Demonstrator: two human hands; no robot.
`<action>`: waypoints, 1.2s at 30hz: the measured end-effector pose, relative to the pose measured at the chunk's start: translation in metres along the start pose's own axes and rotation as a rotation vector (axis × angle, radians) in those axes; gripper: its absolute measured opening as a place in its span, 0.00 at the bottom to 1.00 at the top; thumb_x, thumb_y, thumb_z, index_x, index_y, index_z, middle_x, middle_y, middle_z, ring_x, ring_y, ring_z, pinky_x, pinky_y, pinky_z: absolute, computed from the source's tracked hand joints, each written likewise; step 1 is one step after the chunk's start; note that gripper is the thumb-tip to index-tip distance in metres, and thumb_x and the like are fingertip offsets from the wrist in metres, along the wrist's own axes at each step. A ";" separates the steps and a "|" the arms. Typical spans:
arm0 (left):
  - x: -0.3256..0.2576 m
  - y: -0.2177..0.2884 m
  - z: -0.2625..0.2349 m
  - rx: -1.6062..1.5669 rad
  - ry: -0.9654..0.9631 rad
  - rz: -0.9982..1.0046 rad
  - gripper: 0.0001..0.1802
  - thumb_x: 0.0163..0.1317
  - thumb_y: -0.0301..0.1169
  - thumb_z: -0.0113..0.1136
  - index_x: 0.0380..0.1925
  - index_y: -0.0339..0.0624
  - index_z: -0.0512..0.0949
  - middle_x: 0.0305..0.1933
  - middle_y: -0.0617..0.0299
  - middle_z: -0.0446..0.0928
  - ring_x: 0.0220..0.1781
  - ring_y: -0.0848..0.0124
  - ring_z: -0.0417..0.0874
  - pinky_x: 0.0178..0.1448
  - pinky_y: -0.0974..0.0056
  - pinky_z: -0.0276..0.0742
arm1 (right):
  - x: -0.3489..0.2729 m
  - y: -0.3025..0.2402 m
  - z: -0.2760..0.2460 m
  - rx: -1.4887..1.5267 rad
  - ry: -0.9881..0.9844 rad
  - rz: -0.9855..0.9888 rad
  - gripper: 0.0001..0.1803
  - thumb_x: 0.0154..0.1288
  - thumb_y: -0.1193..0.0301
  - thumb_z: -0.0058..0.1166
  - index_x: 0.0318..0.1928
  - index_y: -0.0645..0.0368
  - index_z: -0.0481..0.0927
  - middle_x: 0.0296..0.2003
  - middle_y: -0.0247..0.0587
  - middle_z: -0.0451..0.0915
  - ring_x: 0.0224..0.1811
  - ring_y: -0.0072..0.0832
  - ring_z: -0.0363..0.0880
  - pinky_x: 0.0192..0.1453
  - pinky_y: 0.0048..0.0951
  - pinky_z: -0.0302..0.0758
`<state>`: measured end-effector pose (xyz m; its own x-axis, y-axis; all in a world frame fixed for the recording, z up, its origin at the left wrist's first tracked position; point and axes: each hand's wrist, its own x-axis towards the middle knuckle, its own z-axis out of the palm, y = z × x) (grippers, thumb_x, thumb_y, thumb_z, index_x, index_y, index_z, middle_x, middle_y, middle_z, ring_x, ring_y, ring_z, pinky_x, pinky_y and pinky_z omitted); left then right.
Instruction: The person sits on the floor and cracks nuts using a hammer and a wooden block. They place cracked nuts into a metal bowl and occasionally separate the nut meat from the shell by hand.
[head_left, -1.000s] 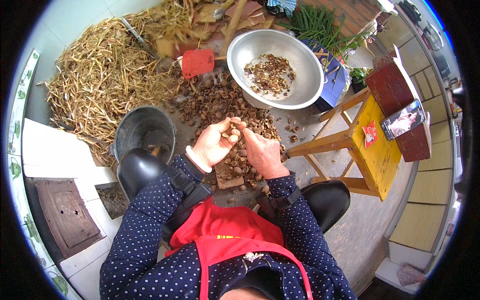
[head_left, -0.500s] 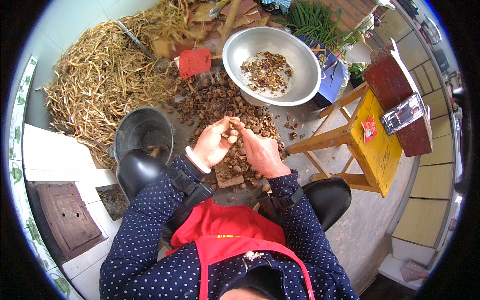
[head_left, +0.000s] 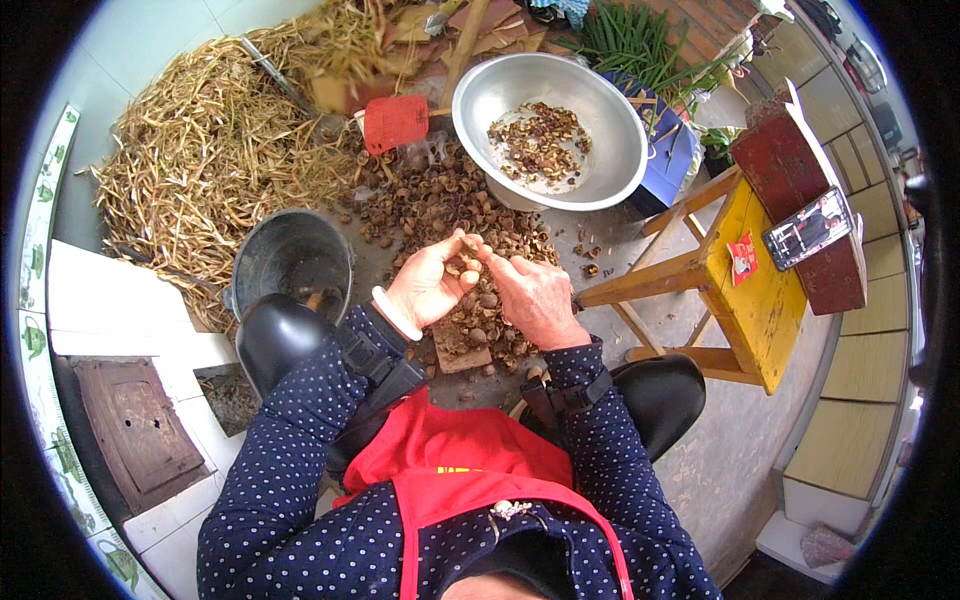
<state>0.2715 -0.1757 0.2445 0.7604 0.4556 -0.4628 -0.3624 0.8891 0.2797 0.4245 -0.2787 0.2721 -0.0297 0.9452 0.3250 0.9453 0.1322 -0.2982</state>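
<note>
Over a heap of broken walnut shells (head_left: 455, 205), my two hands meet at the fingertips. My left hand (head_left: 428, 288) is closed around a piece of walnut (head_left: 462, 262), palm turned partly up. From the other side my right hand (head_left: 540, 305) reaches in, its index finger and thumb pinched at the walnut. Whatever sits between those right fingertips is too small and hidden to make out. Below the hands, a wooden block (head_left: 460, 350) lies among the shells. Beyond them, a wide metal basin (head_left: 625, 170) holds shelled walnut pieces (head_left: 540, 143).
A dark bucket (head_left: 345, 265) stands by my left knee. Dry stalks (head_left: 190, 150) are piled behind it, near a red plastic fly swatter (head_left: 395, 124). At right, a yellow wooden stool (head_left: 750, 310) bears a red packet (head_left: 742, 258) and a phone (head_left: 810, 228) propped on a dark red block (head_left: 780, 165).
Both hands stay together at the walnut, with small finger movements. My right hand's fingers have shifted slightly around the piece. The whole view has moved a little.
</note>
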 end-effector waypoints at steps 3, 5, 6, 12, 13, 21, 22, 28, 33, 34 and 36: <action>0.001 -0.002 0.000 0.076 0.055 0.038 0.15 0.70 0.39 0.48 0.41 0.38 0.76 0.37 0.59 0.78 0.32 0.73 0.76 0.34 0.72 0.77 | 0.001 0.001 -0.003 -0.083 0.037 -0.027 0.21 0.53 0.73 0.53 0.50 0.43 0.77 0.22 0.31 0.70 0.26 0.30 0.76 0.31 0.34 0.73; 0.000 -0.003 0.000 0.116 0.062 0.064 0.16 0.70 0.40 0.48 0.42 0.38 0.76 0.37 0.60 0.78 0.33 0.74 0.76 0.35 0.72 0.77 | 0.002 0.001 -0.004 -0.105 0.056 -0.035 0.20 0.53 0.73 0.53 0.48 0.43 0.79 0.23 0.30 0.69 0.27 0.29 0.76 0.32 0.33 0.73; 0.000 -0.002 0.000 0.134 0.051 0.079 0.16 0.70 0.40 0.47 0.43 0.38 0.76 0.37 0.60 0.78 0.34 0.74 0.76 0.35 0.72 0.78 | 0.002 0.001 -0.004 -0.102 0.070 -0.026 0.19 0.53 0.73 0.53 0.47 0.43 0.79 0.23 0.30 0.69 0.27 0.29 0.76 0.32 0.33 0.73; 0.001 -0.001 0.003 0.152 0.068 0.089 0.16 0.71 0.38 0.46 0.46 0.37 0.75 0.41 0.58 0.78 0.36 0.75 0.77 0.39 0.73 0.79 | 0.000 0.003 0.001 -0.049 0.130 0.067 0.13 0.52 0.73 0.55 0.40 0.47 0.79 0.23 0.32 0.72 0.26 0.32 0.77 0.29 0.32 0.74; 0.001 -0.001 0.003 0.150 0.067 0.090 0.15 0.71 0.37 0.46 0.47 0.37 0.75 0.42 0.58 0.78 0.37 0.75 0.77 0.39 0.73 0.79 | 0.000 0.003 0.002 -0.041 0.144 0.095 0.11 0.52 0.73 0.55 0.39 0.47 0.78 0.22 0.33 0.72 0.26 0.33 0.78 0.28 0.33 0.74; 0.010 0.009 -0.012 0.146 0.139 0.186 0.11 0.71 0.34 0.48 0.40 0.38 0.74 0.40 0.55 0.79 0.29 0.78 0.73 0.30 0.77 0.72 | -0.002 0.008 0.003 -0.030 0.168 0.230 0.04 0.55 0.74 0.54 0.32 0.51 0.74 0.23 0.37 0.75 0.23 0.38 0.78 0.24 0.38 0.74; 0.012 0.017 -0.016 0.108 0.157 0.266 0.12 0.71 0.36 0.47 0.40 0.38 0.73 0.39 0.55 0.78 0.28 0.78 0.71 0.29 0.77 0.70 | -0.002 0.010 0.003 -0.034 0.187 0.238 0.04 0.55 0.73 0.54 0.32 0.51 0.74 0.23 0.37 0.75 0.23 0.38 0.78 0.24 0.38 0.74; 0.018 0.053 -0.035 -0.007 0.301 0.355 0.24 0.72 0.45 0.40 0.43 0.30 0.71 0.40 0.51 0.77 0.30 0.71 0.71 0.31 0.71 0.71 | -0.004 0.014 0.001 -0.029 0.236 0.268 0.02 0.61 0.72 0.51 0.34 0.52 0.72 0.24 0.39 0.75 0.24 0.42 0.78 0.23 0.40 0.74; 0.016 0.041 -0.022 -0.045 0.028 0.191 0.26 0.73 0.43 0.38 0.50 0.27 0.71 0.54 0.45 0.75 0.57 0.55 0.75 0.59 0.57 0.75 | -0.004 0.013 -0.001 -0.023 0.270 0.292 0.02 0.62 0.71 0.51 0.35 0.52 0.72 0.24 0.39 0.75 0.23 0.42 0.78 0.23 0.40 0.74; 0.014 0.039 -0.018 -0.038 -0.014 0.174 0.26 0.73 0.43 0.38 0.51 0.27 0.71 0.55 0.45 0.74 0.58 0.55 0.74 0.60 0.57 0.74 | -0.004 0.014 -0.002 -0.023 0.272 0.298 0.02 0.62 0.71 0.51 0.35 0.51 0.72 0.24 0.39 0.75 0.23 0.42 0.78 0.23 0.40 0.74; 0.010 0.035 -0.009 -0.033 -0.131 0.147 0.25 0.73 0.43 0.38 0.52 0.29 0.71 0.57 0.45 0.73 0.61 0.54 0.72 0.62 0.56 0.72 | -0.005 0.015 -0.003 -0.030 0.271 0.306 0.02 0.62 0.71 0.51 0.36 0.51 0.72 0.23 0.39 0.75 0.22 0.42 0.78 0.23 0.40 0.74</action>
<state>0.2618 -0.1394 0.2424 0.7609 0.5725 -0.3053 -0.4902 0.8155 0.3075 0.4397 -0.2820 0.2687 0.3371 0.8265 0.4509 0.9063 -0.1552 -0.3932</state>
